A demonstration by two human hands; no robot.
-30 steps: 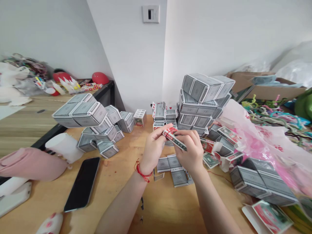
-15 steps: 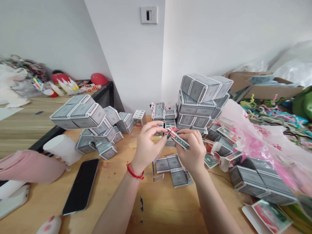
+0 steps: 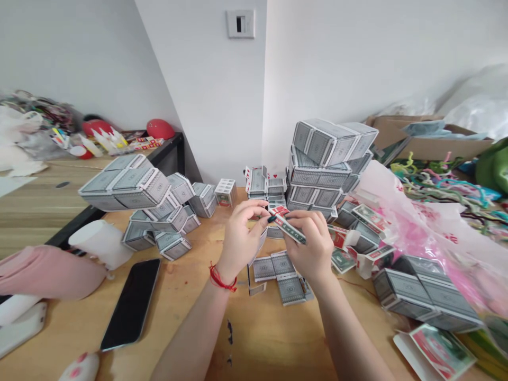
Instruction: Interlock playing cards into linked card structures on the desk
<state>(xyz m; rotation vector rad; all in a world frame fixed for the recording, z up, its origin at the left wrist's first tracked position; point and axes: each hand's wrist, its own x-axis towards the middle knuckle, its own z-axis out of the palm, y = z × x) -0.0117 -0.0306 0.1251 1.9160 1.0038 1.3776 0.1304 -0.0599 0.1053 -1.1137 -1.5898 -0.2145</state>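
Note:
My right hand (image 3: 311, 241) grips a slim red, white and green playing-card box (image 3: 291, 229), tilted with its far end up to the left. At that end my left hand (image 3: 246, 233) is closed in a pinch, thumb and fingertips at the box's edge; the exact contact is partly hidden. Under the hands, grey-patterned playing cards (image 3: 291, 290) folded into flat pieces lie on the wooden table (image 3: 206, 312). Behind the box stand small card structures (image 3: 256, 181), partly covered by my fingers.
Stacks of card blocks rise on the left (image 3: 137, 188) and right (image 3: 323, 153). Opened card boxes (image 3: 375, 260) and a card block (image 3: 428, 299) lie to the right beside pink plastic (image 3: 428, 238). A phone (image 3: 130, 304) and white cup (image 3: 101, 241) are at left.
My left fingertips have shifted slightly at the box's end, and the box has turned a little in my hands. The surroundings have moved slightly left in view.

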